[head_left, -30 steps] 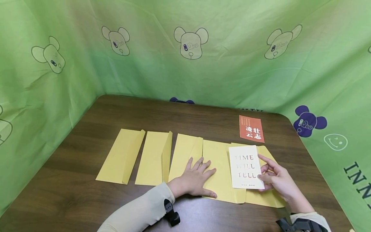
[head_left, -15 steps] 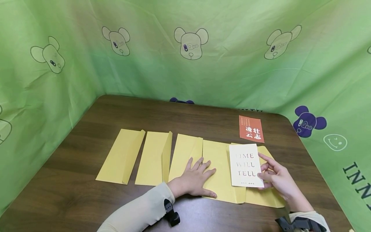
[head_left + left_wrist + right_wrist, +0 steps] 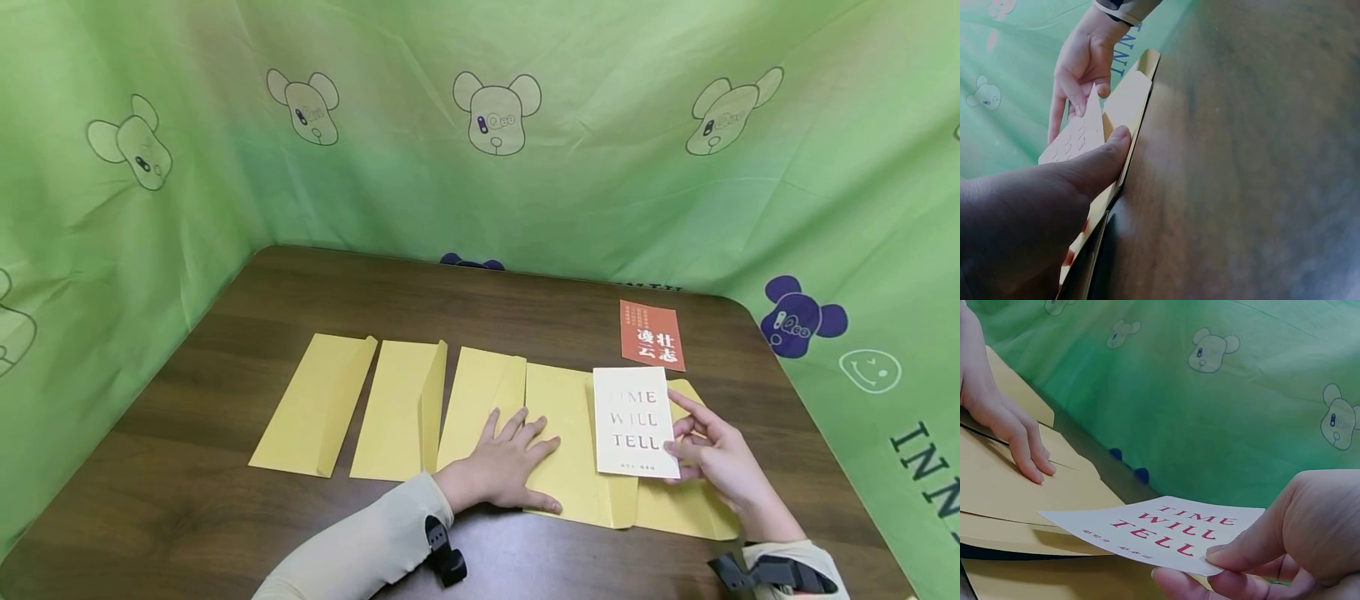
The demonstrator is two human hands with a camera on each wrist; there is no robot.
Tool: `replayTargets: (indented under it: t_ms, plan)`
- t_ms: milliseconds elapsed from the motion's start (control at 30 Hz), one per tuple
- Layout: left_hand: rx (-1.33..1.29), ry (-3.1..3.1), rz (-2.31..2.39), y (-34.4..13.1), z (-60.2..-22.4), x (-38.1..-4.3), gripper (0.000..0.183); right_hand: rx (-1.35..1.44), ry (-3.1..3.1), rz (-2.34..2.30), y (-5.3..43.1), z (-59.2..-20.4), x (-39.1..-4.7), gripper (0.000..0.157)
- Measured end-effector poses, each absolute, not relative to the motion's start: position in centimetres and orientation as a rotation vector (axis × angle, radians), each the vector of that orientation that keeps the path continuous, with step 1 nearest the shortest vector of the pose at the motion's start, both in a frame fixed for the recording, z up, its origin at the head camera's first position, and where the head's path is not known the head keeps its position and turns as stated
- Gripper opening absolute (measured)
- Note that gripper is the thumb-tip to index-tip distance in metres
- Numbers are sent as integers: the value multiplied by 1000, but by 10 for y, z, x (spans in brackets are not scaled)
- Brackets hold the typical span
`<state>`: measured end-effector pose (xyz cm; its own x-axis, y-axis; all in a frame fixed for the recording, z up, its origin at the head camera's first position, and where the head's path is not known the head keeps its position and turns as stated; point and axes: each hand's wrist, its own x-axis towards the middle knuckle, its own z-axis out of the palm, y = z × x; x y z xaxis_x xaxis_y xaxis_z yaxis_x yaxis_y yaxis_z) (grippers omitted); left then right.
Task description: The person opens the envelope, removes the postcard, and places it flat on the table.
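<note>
Your right hand [image 3: 716, 458], the nearer one, pinches the white card [image 3: 636, 423] to its left, above the left edge of the rightmost envelope [image 3: 681, 512], long axis away from you; your splayed left hand [image 3: 504, 468] rests left of that envelope.

Five yellow envelopes [image 3: 474, 396] in row on brown table [image 3: 172, 500]. Left hand [image 3: 501, 468], fingers spread, rests across third and fourth from left. Right hand [image 3: 716, 458] pinches lettered white card [image 3: 633, 423] over two rightmost. Red card [image 3: 652, 335] beyond. Green printed cloth [image 3: 375, 196] behind.
</note>
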<state>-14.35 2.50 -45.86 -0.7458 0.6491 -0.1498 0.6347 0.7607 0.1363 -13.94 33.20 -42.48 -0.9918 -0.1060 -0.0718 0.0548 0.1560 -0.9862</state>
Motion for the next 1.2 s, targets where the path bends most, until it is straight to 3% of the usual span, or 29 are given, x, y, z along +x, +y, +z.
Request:
replayTargets:
  t_ms: [1200]
  plan:
    - [1013, 2774, 116, 25, -461, -144, 87, -113, 2261, -2074, 316, -424, -164, 74]
